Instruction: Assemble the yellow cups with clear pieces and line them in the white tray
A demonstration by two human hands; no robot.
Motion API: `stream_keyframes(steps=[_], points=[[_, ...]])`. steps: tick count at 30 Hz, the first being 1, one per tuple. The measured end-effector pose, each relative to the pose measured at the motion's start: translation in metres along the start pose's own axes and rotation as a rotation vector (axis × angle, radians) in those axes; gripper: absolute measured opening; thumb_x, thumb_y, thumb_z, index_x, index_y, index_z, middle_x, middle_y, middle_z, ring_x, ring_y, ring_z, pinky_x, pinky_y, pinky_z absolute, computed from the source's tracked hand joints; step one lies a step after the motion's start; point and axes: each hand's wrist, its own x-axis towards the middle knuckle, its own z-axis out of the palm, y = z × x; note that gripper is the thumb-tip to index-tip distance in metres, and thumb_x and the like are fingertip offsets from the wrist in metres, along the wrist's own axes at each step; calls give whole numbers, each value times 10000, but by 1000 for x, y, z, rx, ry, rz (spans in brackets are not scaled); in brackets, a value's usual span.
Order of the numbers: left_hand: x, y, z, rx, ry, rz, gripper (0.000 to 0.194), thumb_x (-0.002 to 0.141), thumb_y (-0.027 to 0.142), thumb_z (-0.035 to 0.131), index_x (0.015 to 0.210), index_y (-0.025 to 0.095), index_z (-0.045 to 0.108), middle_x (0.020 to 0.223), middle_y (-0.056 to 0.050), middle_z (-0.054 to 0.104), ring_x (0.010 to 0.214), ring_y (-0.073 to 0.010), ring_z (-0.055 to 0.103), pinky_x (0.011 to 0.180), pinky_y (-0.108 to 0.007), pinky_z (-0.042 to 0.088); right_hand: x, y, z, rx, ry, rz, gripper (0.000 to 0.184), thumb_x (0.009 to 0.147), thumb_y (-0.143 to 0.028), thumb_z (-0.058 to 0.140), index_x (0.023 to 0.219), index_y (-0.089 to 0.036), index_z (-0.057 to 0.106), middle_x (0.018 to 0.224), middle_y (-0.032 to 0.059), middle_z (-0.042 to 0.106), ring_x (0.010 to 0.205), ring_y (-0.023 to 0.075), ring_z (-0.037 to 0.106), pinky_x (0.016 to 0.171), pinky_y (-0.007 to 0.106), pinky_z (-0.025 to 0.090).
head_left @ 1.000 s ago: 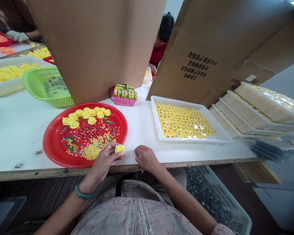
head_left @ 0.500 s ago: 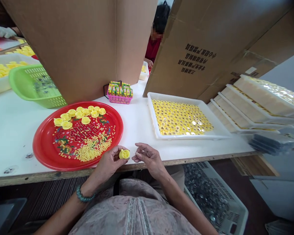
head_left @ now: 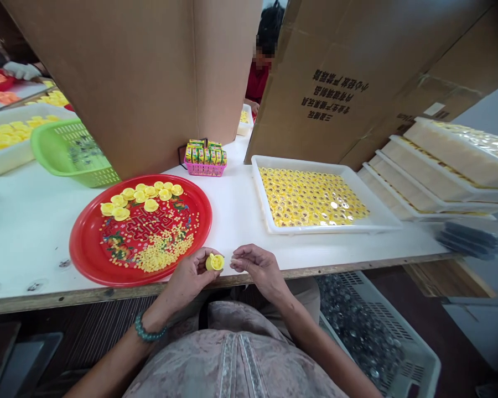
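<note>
A small yellow cup [head_left: 214, 262] with a little handle is gripped between the thumb and fingers of my left hand [head_left: 193, 273], its mouth tilted toward me. Just right of the cup, and apart from it, my right hand [head_left: 262, 271] has thumb and fingertips pinched together; what they hold, if anything, is too small to tell. Left of my hands lies a round red tray [head_left: 81, 249] with a printed pattern. Yellow cup-and-saucer-like pieces [head_left: 150, 205] line its far side, and a heap of tiny pale yellow pellets [head_left: 161, 254] covers its near side.
A white tray [head_left: 269, 224] of yellow pieces lies at right, beside stacked trays [head_left: 435, 166]. A pink basket [head_left: 205, 169] of small boxes and a green basket [head_left: 62, 149] stand behind. Cardboard sheets [head_left: 157, 83] wall the table's back. Under its edge is a grey crate [head_left: 423, 348]. Co-workers sit beyond.
The view has shifted slightly, so the table's things appear a little to the right. My right fingers have drawn closer together into a pinch. The yellow cup stays in my left hand.
</note>
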Motion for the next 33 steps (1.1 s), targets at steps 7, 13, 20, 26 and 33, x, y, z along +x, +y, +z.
stream_keyframes(steps=[7, 13, 20, 26, 33], points=[[1, -4, -2, 23, -35, 30, 224, 756, 246, 594, 973, 190, 608, 880, -33, 642, 833, -182, 581, 750, -269, 434, 9, -10, 6, -154, -120, 115, 235, 641, -353, 740, 752, -166, 654, 645, -23, 618, 590, 101, 598, 584, 227, 497], [0, -5, -3, 35, -28, 40, 266, 756, 231, 579, 1016, 185, 613, 862, -34, 640, 830, -193, 589, 743, -280, 447, 13, -9, 13, -195, -127, 138, 204, 631, -303, 738, 719, -166, 614, 612, -34, 603, 564, 106, 595, 524, 204, 468], [-1, 5, -1, 8, -68, 13, 275, 690, 213, 612, 959, 191, 666, 776, -25, 639, 834, -224, 580, 756, -302, 454, 17, -2, 11, -447, -106, -66, 75, 662, -202, 712, 728, -186, 679, 717, -2, 652, 610, 112, 576, 570, 217, 458], [-3, 12, 1, 0, -142, 18, 259, 672, 234, 627, 913, 160, 684, 770, -40, 639, 771, -209, 559, 697, -288, 437, 14, -22, 14, -650, -205, -160, 54, 687, -152, 662, 671, -189, 698, 669, 5, 663, 652, 136, 598, 601, 221, 430], [1, 14, 1, 216, -202, 45, 182, 667, 148, 565, 819, 132, 662, 641, 30, 483, 599, -105, 371, 529, -237, 276, 19, -29, 13, -642, -204, 30, 101, 620, -105, 588, 630, -200, 554, 544, -32, 583, 526, 130, 536, 487, 215, 381]])
